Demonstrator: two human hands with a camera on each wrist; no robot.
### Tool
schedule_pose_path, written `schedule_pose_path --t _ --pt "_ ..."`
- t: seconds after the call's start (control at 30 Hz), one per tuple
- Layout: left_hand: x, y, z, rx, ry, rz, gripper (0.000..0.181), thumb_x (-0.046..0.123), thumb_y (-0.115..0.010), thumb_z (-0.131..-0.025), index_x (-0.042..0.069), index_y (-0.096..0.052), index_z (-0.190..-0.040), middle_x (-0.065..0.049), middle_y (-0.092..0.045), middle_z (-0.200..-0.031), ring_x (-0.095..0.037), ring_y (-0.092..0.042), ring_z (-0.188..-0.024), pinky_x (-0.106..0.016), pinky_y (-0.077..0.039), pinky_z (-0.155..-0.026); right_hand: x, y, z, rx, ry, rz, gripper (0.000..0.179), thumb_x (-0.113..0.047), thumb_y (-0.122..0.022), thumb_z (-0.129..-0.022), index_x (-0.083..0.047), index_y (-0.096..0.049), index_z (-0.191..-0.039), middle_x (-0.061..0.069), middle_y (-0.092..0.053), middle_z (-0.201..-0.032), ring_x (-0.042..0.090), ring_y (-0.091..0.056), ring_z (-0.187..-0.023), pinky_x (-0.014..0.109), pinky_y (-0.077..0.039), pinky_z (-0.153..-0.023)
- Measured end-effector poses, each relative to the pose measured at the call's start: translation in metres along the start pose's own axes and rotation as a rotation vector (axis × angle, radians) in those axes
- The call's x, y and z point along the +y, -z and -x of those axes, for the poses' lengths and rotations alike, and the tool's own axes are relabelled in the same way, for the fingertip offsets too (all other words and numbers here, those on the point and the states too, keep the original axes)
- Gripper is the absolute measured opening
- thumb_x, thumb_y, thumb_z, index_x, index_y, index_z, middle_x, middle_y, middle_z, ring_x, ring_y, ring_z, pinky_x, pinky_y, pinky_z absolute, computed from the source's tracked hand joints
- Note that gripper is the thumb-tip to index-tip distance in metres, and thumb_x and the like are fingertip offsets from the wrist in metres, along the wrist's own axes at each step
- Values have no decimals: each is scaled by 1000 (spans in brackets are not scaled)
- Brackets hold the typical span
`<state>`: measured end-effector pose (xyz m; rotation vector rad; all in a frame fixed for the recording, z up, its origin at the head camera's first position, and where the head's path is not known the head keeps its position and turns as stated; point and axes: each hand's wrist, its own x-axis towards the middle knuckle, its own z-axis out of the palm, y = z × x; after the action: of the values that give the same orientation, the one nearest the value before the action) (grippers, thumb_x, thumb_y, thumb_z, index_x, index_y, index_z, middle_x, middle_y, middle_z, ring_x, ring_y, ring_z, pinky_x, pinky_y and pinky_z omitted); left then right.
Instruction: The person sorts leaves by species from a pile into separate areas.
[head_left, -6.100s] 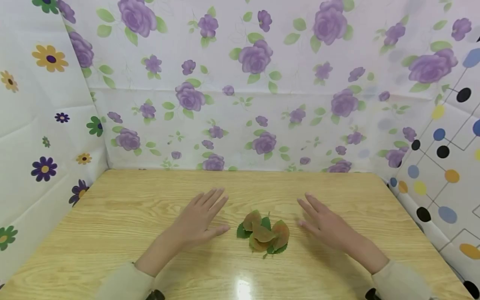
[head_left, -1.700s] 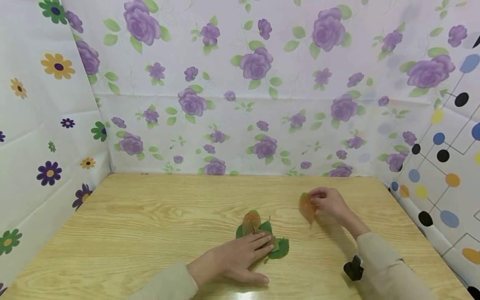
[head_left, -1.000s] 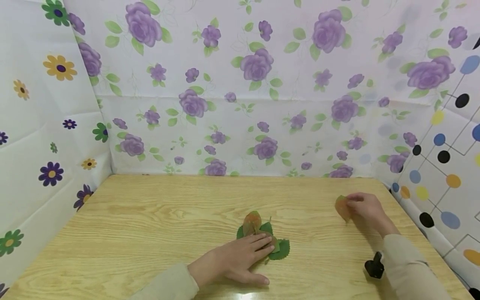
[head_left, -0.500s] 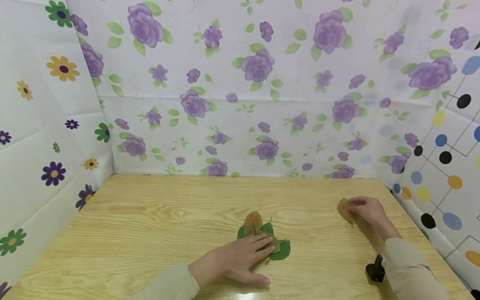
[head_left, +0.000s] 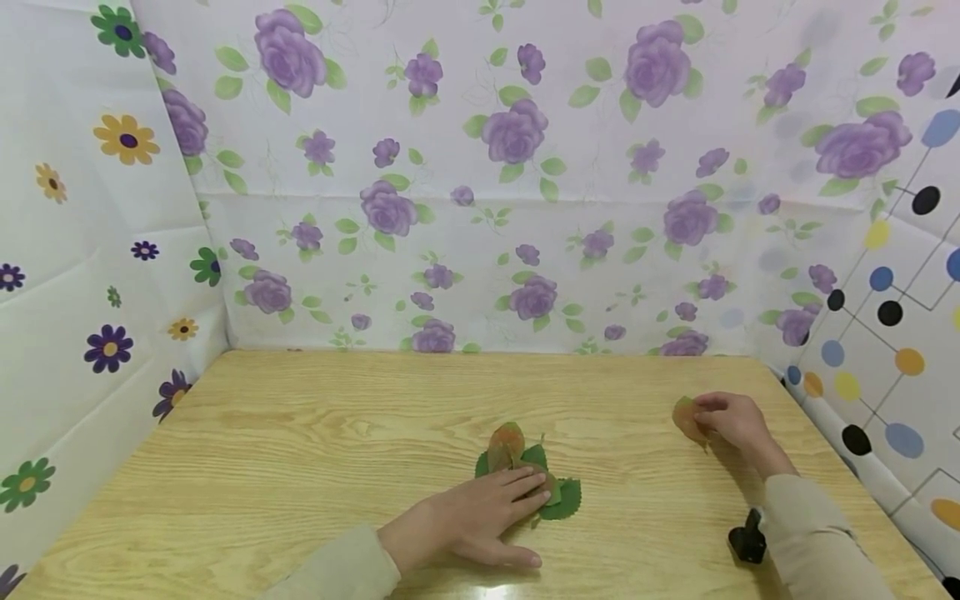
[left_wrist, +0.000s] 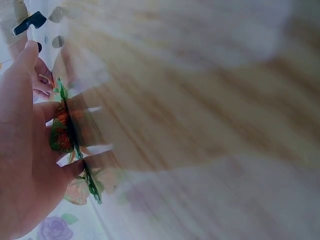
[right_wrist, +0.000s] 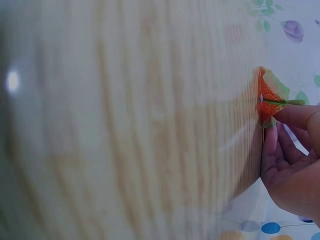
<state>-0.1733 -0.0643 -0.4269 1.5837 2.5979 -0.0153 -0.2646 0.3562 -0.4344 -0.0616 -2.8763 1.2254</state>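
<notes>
Orange edged with green, one leaf is now toward the far right of the wooden counter, well apart from the leaf pile near the middle, where it lay seconds ago. The right hand pinches it and has barely moved in the last half second. The left hand rests on the pile, fingers straight, thumb out to the side. This suggests one leaf is being separated while the others are kept in place. The left hand covers much of the pile, so its leaves cannot be counted. Fingers hide part of the pinched leaf; whether it lies flat is unclear. A black object by the right cuff is too dark to identify.
</notes>
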Motion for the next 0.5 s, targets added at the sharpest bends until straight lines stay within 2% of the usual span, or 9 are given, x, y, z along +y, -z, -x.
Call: schedule_pose_path --t 0.27,0.5 --pt "2 1 -3 -2 41 101 74 61 -24 -99 9 -32 -151 -11 -23 -157 -25 -17 -144 -39 -21 -114 -1 -2 1 4 -3 -11 33 -5 -60 -94 15 -57 -120 28 -63 -108 37 -60 -94 43 -51 -77" --pt "3 4 -7 -1 65 142 61 45 -18 -105 7 -38 -148 -12 -28 -154 -25 -22 -143 -38 -23 -114 -1 -2 2 8 4 -4 34 -7 -60 -94 14 -57 -120 27 -64 -108 37 -60 -94 39 -50 -74"
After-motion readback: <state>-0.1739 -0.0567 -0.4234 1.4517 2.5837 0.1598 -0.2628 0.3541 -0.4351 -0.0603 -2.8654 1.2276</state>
